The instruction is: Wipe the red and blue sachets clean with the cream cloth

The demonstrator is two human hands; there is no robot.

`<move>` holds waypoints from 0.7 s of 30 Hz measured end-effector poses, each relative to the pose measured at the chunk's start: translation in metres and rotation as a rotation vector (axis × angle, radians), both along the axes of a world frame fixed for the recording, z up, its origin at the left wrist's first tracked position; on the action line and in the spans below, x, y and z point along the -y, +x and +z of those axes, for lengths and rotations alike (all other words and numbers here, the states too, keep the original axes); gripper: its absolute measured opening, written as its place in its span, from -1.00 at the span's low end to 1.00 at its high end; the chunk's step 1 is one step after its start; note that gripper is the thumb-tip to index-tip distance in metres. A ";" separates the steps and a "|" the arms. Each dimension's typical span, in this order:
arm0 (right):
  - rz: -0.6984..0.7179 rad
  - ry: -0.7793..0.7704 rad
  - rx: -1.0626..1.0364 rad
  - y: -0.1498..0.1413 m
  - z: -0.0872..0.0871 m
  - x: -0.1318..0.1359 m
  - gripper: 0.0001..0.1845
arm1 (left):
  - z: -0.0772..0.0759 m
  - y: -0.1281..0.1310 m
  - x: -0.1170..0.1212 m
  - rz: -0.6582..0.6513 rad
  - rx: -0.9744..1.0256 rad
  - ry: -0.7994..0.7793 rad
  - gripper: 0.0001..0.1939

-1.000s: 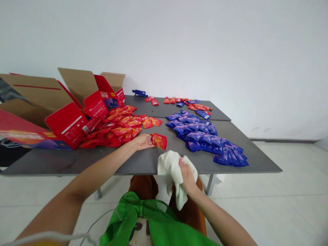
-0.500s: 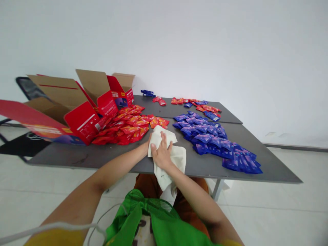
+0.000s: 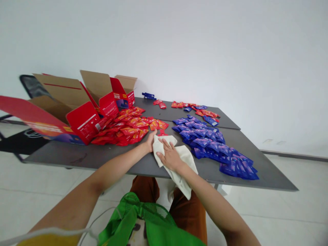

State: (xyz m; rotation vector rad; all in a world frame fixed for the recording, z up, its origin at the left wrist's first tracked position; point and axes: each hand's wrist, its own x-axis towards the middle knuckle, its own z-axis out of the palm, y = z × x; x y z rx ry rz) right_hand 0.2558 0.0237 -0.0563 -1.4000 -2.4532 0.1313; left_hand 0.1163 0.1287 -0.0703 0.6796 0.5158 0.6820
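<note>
A white cloth (image 3: 186, 155) lies crumpled on the table's near edge, its lower end hanging over the side. My right hand (image 3: 170, 157) rests on top of the cloth with its fingers stretched out. At the cloth's left edge is my left hand (image 3: 151, 140), one finger pointing up and forward; its other fingers are mostly hidden by the cloth, so its grip cannot be made out. Just beyond the cloth lies a red packet (image 3: 162, 133), partly covered. To the left is a heap of red and orange packets (image 3: 125, 128); to the right, rows of blue packets (image 3: 205, 136).
Open red cardboard boxes (image 3: 83, 121) with raised flaps stand along the left of the grey table (image 3: 266, 174). Farther back lie loose red packets (image 3: 160, 104), dark blue packets (image 3: 148, 95) and a mixed red and blue group (image 3: 197, 108). A white wall stands behind.
My right hand and the cloth have shifted to the right and toward me. My left hand now shows more at the cloth's left edge, and a red packet has come into view beyond the cloth.
</note>
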 end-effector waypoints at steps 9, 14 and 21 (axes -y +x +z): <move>0.023 -0.224 0.044 0.018 0.011 0.016 -0.33 | 0.017 0.004 0.008 -0.252 0.001 0.001 -0.10; -0.053 -0.304 0.139 -0.001 0.017 -0.011 -0.21 | 0.015 0.000 0.008 -0.308 0.011 -0.035 -0.18; -0.362 0.053 0.031 -0.014 0.001 -0.025 -0.19 | 0.009 0.000 0.005 -0.127 0.125 -0.040 -0.36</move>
